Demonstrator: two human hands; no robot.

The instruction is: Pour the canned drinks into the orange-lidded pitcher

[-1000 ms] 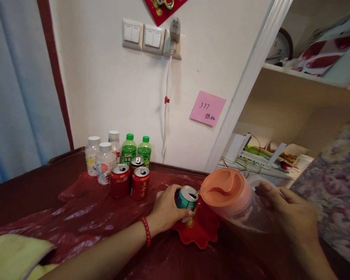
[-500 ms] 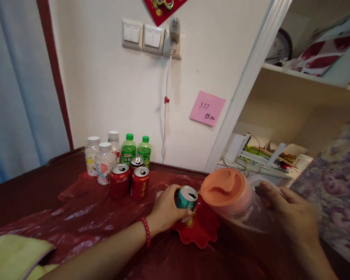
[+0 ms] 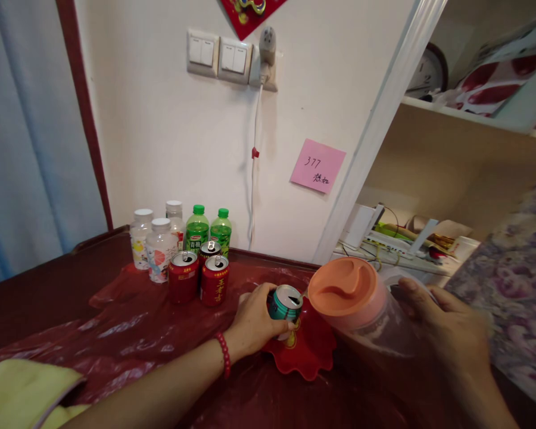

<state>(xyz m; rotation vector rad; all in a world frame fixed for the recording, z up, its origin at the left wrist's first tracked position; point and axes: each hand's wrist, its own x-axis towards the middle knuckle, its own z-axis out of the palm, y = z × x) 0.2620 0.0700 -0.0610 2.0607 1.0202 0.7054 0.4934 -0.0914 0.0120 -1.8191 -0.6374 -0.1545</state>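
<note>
My left hand (image 3: 259,322), with a red bead bracelet at the wrist, is wrapped round a teal can (image 3: 286,305) with an opened top. The can is over a red scalloped dish (image 3: 310,351). My right hand (image 3: 449,333) grips the handle of a clear pitcher (image 3: 384,328) with an orange lid (image 3: 343,288). The pitcher is tilted left, its spout close beside the can's top. Whether liquid is flowing is too small to tell.
Opened red cans (image 3: 214,286) stand left of my left hand, with green-capped bottles (image 3: 197,229) and white-lidded jars (image 3: 158,253) behind. A yellow cloth (image 3: 27,390) lies at the near left. Shelves (image 3: 469,122) stand right; thin red plastic covers the table (image 3: 152,339).
</note>
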